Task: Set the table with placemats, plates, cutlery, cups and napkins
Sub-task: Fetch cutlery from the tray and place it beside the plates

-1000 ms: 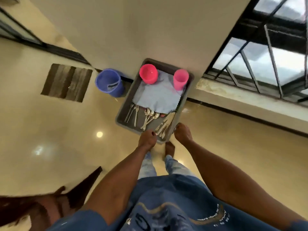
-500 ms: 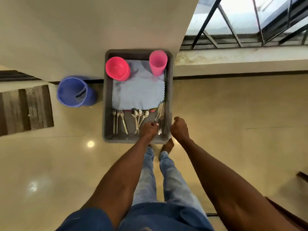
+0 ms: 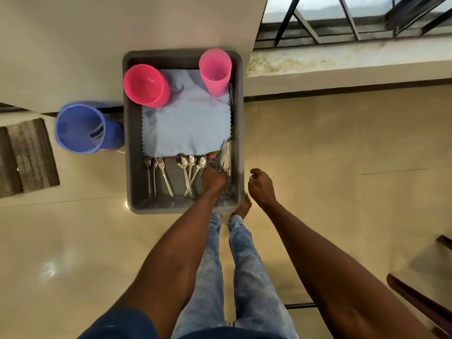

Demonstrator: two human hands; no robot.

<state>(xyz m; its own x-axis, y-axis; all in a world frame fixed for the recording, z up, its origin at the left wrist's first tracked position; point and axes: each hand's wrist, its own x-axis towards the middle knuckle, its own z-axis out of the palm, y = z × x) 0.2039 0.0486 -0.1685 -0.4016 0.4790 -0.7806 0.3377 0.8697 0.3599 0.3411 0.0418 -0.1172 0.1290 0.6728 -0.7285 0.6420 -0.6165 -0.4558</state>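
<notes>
A grey tray (image 3: pixel 129 143) stands on the floor against the wall. It holds a dark pink cup (image 3: pixel 144 84), a taller light pink cup (image 3: pixel 215 69), a pale blue napkin (image 3: pixel 186 123), three forks (image 3: pixel 155 174), three spoons (image 3: pixel 189 165) and knives (image 3: pixel 228 152) along its right side. My left hand (image 3: pixel 214 178) is inside the tray, its fingers curled round the handle of a knife. My right hand (image 3: pixel 261 185) hangs just outside the tray's right rim, loosely curled and holding nothing.
A blue bucket (image 3: pixel 80 128) stands left of the tray, with a striped brown mat (image 3: pixel 27 155) further left. A low window ledge (image 3: pixel 342 62) runs along the upper right. Dark wooden furniture (image 3: pixel 415 299) juts in at the lower right.
The view has swung so the tray is square in front. My left hand has gone from the tray's near rim in onto the knives. My right hand has stayed beside the tray.
</notes>
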